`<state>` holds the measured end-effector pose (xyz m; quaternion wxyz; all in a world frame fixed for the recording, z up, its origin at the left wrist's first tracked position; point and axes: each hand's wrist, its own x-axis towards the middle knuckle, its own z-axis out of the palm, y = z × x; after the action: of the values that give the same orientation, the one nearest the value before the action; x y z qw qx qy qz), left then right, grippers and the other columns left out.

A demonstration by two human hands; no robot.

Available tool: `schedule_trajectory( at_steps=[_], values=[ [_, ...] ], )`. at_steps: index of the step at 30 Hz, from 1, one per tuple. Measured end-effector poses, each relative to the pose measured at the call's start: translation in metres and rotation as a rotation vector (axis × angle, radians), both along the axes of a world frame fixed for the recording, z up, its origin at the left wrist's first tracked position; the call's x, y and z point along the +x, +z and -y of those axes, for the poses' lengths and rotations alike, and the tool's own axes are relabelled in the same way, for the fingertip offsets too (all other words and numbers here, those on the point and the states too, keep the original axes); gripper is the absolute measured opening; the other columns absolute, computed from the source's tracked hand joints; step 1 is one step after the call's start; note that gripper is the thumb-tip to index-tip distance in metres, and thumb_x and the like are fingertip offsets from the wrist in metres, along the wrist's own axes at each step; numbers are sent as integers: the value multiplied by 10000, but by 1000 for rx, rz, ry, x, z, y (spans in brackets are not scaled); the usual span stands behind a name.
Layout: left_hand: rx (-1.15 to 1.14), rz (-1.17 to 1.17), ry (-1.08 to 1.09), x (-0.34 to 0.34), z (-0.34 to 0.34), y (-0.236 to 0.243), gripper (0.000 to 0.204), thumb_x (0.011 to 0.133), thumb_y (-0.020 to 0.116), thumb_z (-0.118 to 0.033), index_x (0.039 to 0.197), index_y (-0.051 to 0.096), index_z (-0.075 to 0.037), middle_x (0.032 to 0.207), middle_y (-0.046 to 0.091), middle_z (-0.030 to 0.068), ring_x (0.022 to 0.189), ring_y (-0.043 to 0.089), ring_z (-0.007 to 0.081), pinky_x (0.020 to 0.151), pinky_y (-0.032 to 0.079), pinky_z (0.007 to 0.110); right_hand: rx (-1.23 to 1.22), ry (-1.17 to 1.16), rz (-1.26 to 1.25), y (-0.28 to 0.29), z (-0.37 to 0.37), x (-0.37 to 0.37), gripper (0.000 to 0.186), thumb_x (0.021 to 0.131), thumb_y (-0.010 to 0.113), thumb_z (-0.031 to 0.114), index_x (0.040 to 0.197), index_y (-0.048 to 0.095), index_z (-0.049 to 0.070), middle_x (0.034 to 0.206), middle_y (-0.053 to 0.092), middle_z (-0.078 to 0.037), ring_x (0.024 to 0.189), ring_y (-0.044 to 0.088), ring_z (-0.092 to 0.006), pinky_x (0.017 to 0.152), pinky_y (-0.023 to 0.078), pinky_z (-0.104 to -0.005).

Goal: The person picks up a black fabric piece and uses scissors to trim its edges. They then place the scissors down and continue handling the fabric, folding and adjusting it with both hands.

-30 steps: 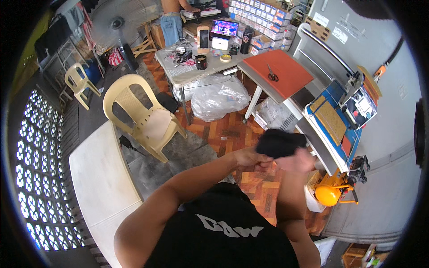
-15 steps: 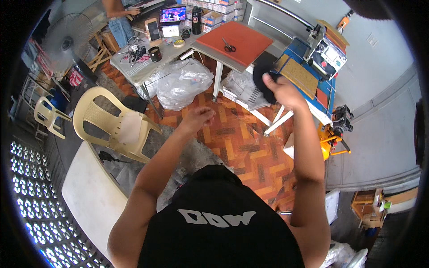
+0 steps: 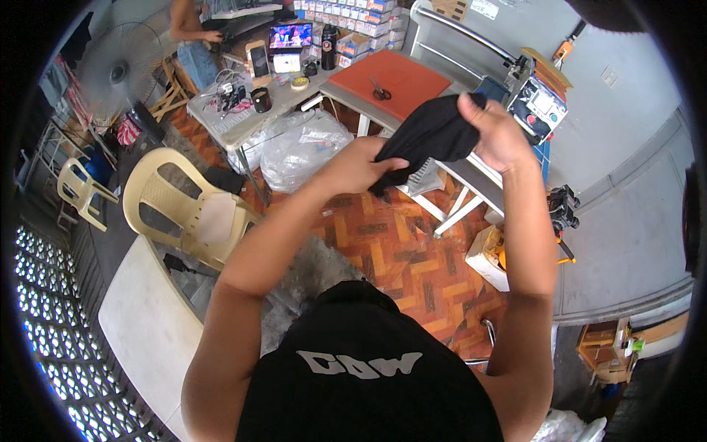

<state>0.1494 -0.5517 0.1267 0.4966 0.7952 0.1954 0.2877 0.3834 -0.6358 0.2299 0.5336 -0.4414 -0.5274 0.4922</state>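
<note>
My left hand [image 3: 364,166] is closed on the lower-left end of a black cloth [image 3: 431,132], thumb on the near face. My right hand [image 3: 501,138] has the upper-right end, thumb laid over it; its fingers are partly behind the fabric, so I cannot tell how firm that grip is. The cloth is held up between both hands, creased, on my side of the red mat [image 3: 409,70], and in view it covers the mat's near corner; whether it touches there I cannot tell.

Scissors [image 3: 381,91] lie on the mat, which rests on a worktop [image 3: 352,101]. Right of the mat stands a control box [image 3: 539,110] with coloured buttons. Left of the mat, a second worktop [image 3: 236,132] carries a black cup [image 3: 261,99] and a tape roll [image 3: 299,83]. The patterned floor [image 3: 383,236] lies below the cloth, nearer to me than the mat.

Risks, in my judgement: uneven pull between the hands could twist or stretch the fabric, its ends being at different heights. A slack right thumb could let that end fall towards the floor. A low swing over the mat could snag the scissors – or sweep them off – because they lie loose. Drift rightward from the mat could brush the cloth against the control box
</note>
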Motion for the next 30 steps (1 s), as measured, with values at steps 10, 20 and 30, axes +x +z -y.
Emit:
schedule_trajectory(
  at_steps=[10, 20, 30],
  values=[
    [-350, 417, 11, -28, -78, 90, 265, 1050, 602, -287, 942, 658, -52, 817, 672, 37, 731, 680, 145, 717, 569, 285, -63, -159, 119, 89, 5, 57, 592, 996, 649, 443, 1252, 556, -84, 1176, 690, -160, 1005, 723, -211, 820, 627, -328],
    [-229, 305, -30, 20, -47, 99, 254, 1044, 620, -266, 974, 689, -32, 892, 688, 39, 801, 670, 134, 786, 559, 284, 63, -789, 1314, 165, 71, 38, 503, 987, 570, 424, 1059, 684, -61, 1089, 676, -239, 989, 657, -319, 882, 521, -427],
    [135, 115, 71, -12, -47, 84, 296, 990, 679, -273, 902, 708, 8, 807, 670, 9, 740, 614, 84, 714, 499, 260, 2, -631, 715, 25, 12, 120, 385, 1039, 580, 289, 1180, 624, -67, 1023, 716, -169, 980, 698, -247, 830, 519, -381]
  ],
)
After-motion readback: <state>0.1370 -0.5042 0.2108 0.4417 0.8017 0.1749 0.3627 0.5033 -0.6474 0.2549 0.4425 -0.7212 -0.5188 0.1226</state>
